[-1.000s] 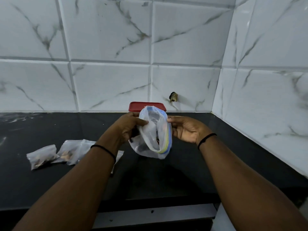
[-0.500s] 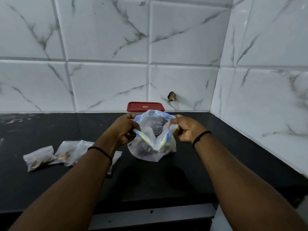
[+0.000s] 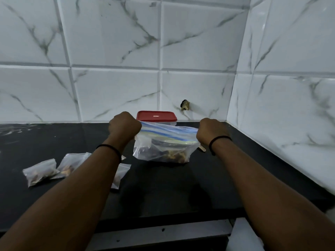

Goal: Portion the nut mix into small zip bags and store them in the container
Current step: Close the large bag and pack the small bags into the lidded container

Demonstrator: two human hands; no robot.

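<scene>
Marble-veined white tiles (image 3: pixel 116 42) covered the wall ahead of us and the side wall on our right, meeting in a corner. Below them ran the black counter (image 3: pixel 163 187), dark and glossy, with a pale ledge along its near edge.

We held the large zip bag (image 3: pixel 163 147) between our two hands, just above or resting on the counter — we could not tell which. Its blue and yellow-green zip strip was stretched out flat and nearly level, and the nut mix (image 3: pixel 174 154) sat as a dark clump in the bottom of the bag. Our left hand (image 3: pixel 125 125) was a closed fist gripping the left end of the zip strip; our right hand (image 3: pixel 212 130) was curled in the same way round the right end. Each wrist wore a thin black band.

Behind the bag, against the back wall, stood the container (image 3: pixel 156 116) with its red lid on. To the left of our left forearm lay several small zip bags (image 3: pixel 40 171) flat on the counter — at least two showed brown nuts inside, and one was partly hidden under the arm. On the wall above the container sat a small brassy fitting (image 3: pixel 185 105).
</scene>
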